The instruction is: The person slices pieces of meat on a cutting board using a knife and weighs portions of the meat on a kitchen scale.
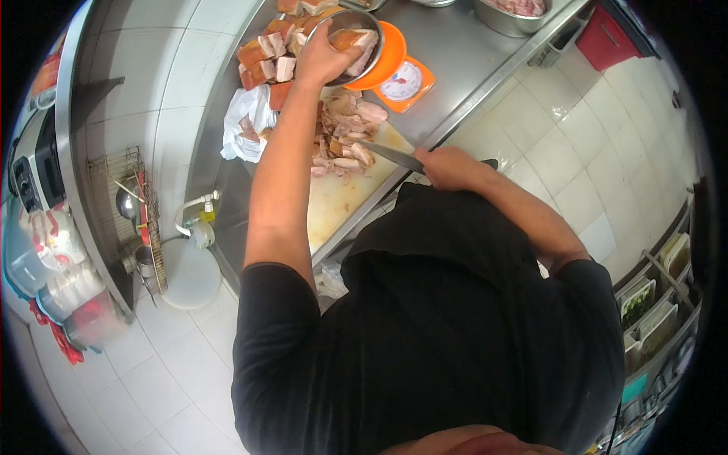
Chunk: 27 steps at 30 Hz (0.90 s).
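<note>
My left hand [324, 58] reaches over the rim of a metal bowl [377, 59], its fingers closed about a thick piece of pork [355, 42] with browned skin. The bowl sits on the round pan of an orange kitchen scale [418, 91], whose white dial faces up. My right hand [449, 167] is wrapped round the handle of a knife [394, 156]. Its blade points left, the tip touching or just over chopped pork [345, 129] heaped on a pale cutting board [341, 205].
Several pork chunks [262, 51] lie behind the board, with a white plastic bag [246, 114] at its left. A metal basin of meat [523, 19] stands at the far right of the steel counter [447, 68]. A red bin [610, 38] is on the floor beyond.
</note>
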Each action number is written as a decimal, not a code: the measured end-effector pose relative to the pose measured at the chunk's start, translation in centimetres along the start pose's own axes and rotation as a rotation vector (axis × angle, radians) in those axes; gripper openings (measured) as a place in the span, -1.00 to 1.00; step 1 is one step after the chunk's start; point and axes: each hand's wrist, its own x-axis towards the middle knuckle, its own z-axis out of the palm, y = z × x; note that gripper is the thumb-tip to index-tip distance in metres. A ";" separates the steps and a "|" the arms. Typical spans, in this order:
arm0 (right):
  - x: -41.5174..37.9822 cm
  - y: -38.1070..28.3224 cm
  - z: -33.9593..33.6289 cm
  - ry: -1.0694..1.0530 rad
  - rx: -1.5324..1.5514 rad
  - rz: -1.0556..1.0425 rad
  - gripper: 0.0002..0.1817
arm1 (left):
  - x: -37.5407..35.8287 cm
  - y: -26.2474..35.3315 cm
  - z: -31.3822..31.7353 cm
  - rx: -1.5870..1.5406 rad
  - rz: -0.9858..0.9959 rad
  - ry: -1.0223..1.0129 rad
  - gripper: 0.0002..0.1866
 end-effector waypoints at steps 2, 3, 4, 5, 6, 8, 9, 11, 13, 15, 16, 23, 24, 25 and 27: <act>0.2 0.1 0.2 0.015 0.013 -0.007 -0.74 | -0.2 -1.4 -0.2 -0.125 -0.026 0.043 0.01; 0.3 0.0 0.4 0.018 0.017 -0.005 -0.74 | -1.1 -0.6 -1.5 -0.394 -0.035 0.020 -0.04; 0.4 -0.2 0.6 0.018 0.019 -0.007 -0.75 | -2.2 -0.6 -2.2 -0.488 0.000 0.076 -0.08; 0.6 -0.5 0.6 0.014 0.019 0.007 -0.76 | -3.4 -0.7 -2.8 -0.579 0.034 0.140 -0.12; 0.7 -1.0 0.4 0.005 0.017 0.017 -0.77 | -5.0 -1.0 -3.8 -0.664 0.064 0.210 -0.16; 1.3 -1.5 0.6 -0.013 0.002 0.008 -0.78 | -9.2 -2.1 -6.2 -0.488 -0.038 0.255 -0.13; 1.6 -1.5 0.8 -0.019 -0.009 -0.007 -0.79 | -11.6 -3.2 -6.6 -0.526 -0.106 0.246 -0.10; 2.3 -1.4 1.4 0.002 -0.030 -0.047 -0.79 | -16.4 -4.4 -6.9 -0.607 -0.156 0.304 -0.08; 3.0 -1.4 2.2 0.053 -0.044 -0.098 -0.78 | -21.8 -7.2 -5.8 -0.354 -0.218 0.354 -0.10; 3.6 -2.4 2.4 0.037 -0.077 -0.115 -0.78 | -26.6 -10.1 -4.1 -0.178 -0.212 0.377 -0.14; 4.1 -3.1 2.5 0.028 -0.094 -0.121 -0.77 | -29.0 -10.9 -3.1 -0.186 -0.294 0.361 -0.15; 8.2 -9.2 4.6 -0.044 -0.191 -0.185 -0.74 | -39.7 -13.4 4.4 -0.007 -0.521 0.239 -0.11; 9.0 -10.2 5.2 -0.034 -0.218 -0.206 -0.73 | -40.3 -13.5 4.6 -0.054 -0.509 0.286 -0.11; 9.7 -11.2 5.7 -0.022 -0.243 -0.223 -0.72 | -40.8 -13.6 4.3 -0.102 -0.493 0.332 -0.12; 11.1 -13.9 6.2 -0.084 -0.304 -0.204 -0.69 | -42.1 -14.0 4.6 -0.170 -0.493 0.456 -0.15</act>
